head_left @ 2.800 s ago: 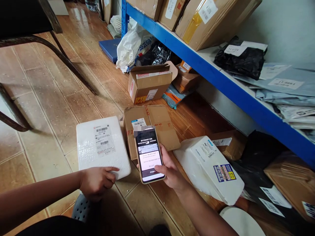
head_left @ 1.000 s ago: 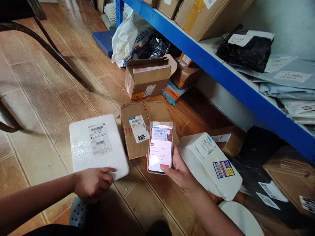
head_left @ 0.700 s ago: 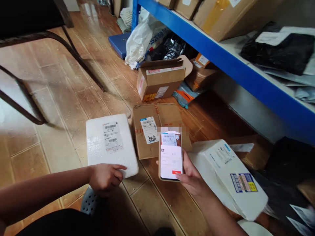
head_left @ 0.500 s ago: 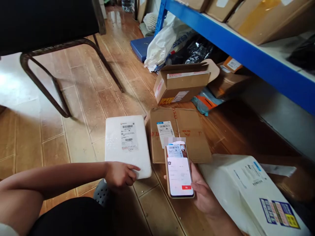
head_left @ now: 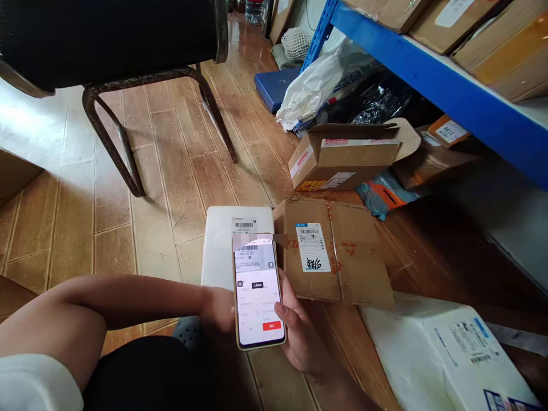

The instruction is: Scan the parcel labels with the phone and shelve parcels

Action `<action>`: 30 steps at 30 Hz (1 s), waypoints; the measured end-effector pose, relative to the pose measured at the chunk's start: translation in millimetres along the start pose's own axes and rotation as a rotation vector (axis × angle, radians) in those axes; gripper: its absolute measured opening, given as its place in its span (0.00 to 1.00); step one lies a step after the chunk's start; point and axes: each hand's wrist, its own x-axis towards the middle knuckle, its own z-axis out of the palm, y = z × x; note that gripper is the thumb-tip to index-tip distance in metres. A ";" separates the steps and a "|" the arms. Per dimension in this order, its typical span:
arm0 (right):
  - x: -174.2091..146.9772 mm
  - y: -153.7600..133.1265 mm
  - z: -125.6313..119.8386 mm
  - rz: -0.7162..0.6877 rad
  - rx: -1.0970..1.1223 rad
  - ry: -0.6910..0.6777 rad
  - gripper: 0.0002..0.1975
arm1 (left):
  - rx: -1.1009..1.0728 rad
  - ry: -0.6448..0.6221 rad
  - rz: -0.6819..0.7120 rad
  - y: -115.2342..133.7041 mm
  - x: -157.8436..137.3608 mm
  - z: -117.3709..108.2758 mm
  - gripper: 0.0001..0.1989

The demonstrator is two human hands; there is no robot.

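Observation:
My right hand is wrapped round a smartphone, thumb along its right edge. The lit screen shows a camera picture of a label at the top and a red button low down. Behind the phone, a white foam box lies on the floor, its printed label partly covered. My left hand is at the near edge of this box, its fingers hidden behind the phone. Touching the foam box on the right is a taped cardboard box, whose white label bears black handwriting.
A white wrapped parcel lies at the lower right. Beyond the boxes stand an open carton and a blue shelf loaded with cartons. A black chair with metal legs stands at the upper left. My grey clog is beside the foam box.
The phone in my right hand has moved left, from over the cardboard box to over the foam box. Its screen picture has changed. My left hand's pointing finger is now out of sight.

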 end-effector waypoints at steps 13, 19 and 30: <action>1.9 -0.8 7.3 0.014 0.000 -0.002 0.33 | -0.312 0.122 0.081 0.2 1.6 -5.1 0.21; 1.6 -0.5 5.4 0.008 0.012 -0.015 0.33 | -0.318 0.144 0.137 -2.4 -3.3 1.5 0.20; -4.4 -2.8 0.7 0.025 0.034 -0.079 0.36 | -0.163 0.119 0.214 -4.2 -0.9 2.9 0.18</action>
